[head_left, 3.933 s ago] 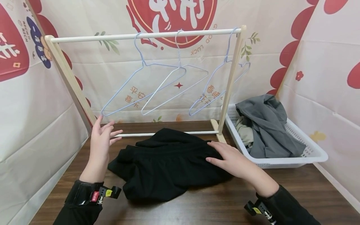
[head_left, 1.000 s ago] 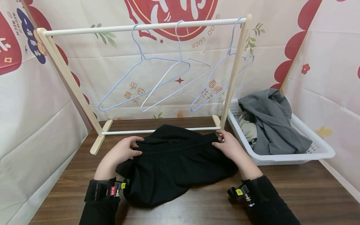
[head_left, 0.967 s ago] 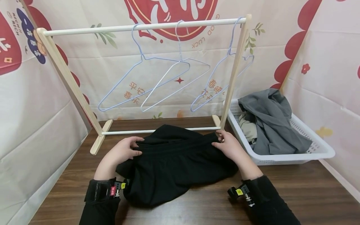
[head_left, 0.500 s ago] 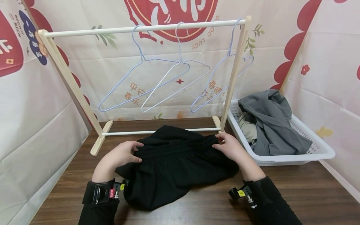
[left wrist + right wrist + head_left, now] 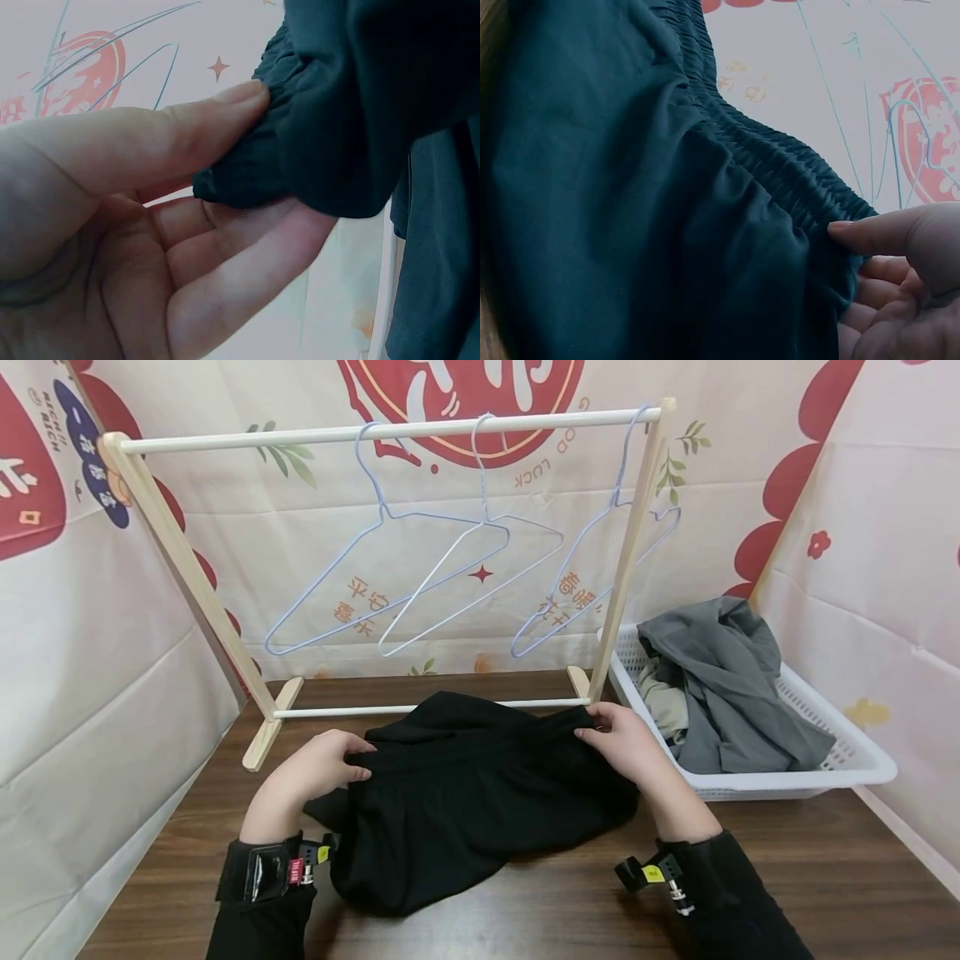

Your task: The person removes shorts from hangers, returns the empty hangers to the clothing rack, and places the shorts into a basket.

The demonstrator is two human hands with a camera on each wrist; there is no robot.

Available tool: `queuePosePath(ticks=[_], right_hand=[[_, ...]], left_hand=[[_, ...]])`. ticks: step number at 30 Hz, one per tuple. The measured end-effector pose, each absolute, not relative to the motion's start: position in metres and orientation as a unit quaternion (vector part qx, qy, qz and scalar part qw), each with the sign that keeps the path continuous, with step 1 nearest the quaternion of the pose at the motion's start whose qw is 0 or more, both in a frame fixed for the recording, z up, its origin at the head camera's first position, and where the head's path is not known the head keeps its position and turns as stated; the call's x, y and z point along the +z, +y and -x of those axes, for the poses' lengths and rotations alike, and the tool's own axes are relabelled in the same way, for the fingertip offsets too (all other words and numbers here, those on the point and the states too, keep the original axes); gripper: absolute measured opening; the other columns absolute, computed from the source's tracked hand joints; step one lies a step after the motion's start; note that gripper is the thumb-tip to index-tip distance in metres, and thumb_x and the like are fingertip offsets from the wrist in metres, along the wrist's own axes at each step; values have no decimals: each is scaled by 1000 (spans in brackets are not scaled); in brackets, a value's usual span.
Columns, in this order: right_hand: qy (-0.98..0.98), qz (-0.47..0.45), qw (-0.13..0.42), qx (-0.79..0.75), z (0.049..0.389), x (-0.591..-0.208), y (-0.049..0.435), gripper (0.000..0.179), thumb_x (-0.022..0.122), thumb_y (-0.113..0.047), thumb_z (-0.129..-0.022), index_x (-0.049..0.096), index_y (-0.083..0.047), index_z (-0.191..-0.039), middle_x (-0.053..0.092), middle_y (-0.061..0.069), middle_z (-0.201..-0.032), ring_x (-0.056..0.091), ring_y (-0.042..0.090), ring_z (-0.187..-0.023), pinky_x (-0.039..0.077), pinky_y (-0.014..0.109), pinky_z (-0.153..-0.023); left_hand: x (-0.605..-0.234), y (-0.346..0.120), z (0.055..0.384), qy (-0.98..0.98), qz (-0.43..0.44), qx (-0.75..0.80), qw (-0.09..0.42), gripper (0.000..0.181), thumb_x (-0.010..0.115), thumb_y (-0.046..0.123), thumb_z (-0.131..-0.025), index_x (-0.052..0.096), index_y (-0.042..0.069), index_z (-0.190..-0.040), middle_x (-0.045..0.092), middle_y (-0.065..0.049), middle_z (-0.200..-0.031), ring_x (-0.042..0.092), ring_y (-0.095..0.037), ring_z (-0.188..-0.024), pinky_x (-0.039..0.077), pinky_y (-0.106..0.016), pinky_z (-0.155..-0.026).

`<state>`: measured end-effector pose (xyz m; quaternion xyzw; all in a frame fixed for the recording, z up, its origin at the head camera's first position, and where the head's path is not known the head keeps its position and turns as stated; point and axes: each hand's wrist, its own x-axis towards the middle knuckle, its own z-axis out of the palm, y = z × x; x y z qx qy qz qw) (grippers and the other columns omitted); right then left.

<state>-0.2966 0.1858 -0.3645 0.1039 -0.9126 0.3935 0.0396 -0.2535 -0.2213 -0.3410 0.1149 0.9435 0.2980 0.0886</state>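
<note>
A black garment with a gathered elastic waistband, its kind not fully shown, lies bunched on the wooden table in front of the rack. My left hand pinches the left end of the waistband; in the left wrist view the thumb lies on top of the cloth and the fingers beneath. At the other end, my right hand pinches the waistband, its thumb on the ruffled edge in the right wrist view. The band is stretched between both hands. The garment's lower part is folded and partly out of sight.
Behind the garment stands a wooden rack. From its bar hang a blue hanger, a white hanger and another blue hanger. On the right, a white basket holds grey clothing and a beige cloth.
Earlier the left hand was raised near the left hanger and the right lay flat on the garment. Both now pinch the waistband, which has been drawn straighter over the last half second.
</note>
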Motion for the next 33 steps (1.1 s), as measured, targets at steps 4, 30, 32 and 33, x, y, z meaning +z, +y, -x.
queuePosePath(ticks=[4,30,32,33], right_hand=[[-906,-91,53,409,293,-356,185,28,64,-14,-94,61,3,-116,66,20,-112,61,33,-104,46,48,-88],[-870,-28,117,478,276,-321,173,34,71,-17,-90,64,1,-117,70,14,-109,65,19,-97,47,18,-75],[-866,-20,126,484,274,-319,171,33,71,-17,-89,64,-1,-118,70,14,-110,65,18,-97,47,18,-76],[-862,-18,132,488,274,-318,170,33,72,-17,-89,65,-1,-117,70,14,-109,65,17,-97,47,17,-76]], left_hand=[[-338,-224,254,937,-106,324,82,25,66,0,-90,66,-6,-114,65,-18,-111,66,-21,-85,56,-34,-68],[-312,-230,259,942,-90,321,-34,30,63,1,-92,64,1,-122,63,-19,-117,56,-28,-89,46,-43,-75],[-310,-230,259,940,-87,329,-38,30,63,1,-92,64,0,-122,64,-18,-113,55,-26,-83,46,-41,-71],[-309,-229,258,937,-88,334,-40,30,63,1,-92,64,0,-122,64,-17,-110,53,-25,-78,45,-39,-67]])
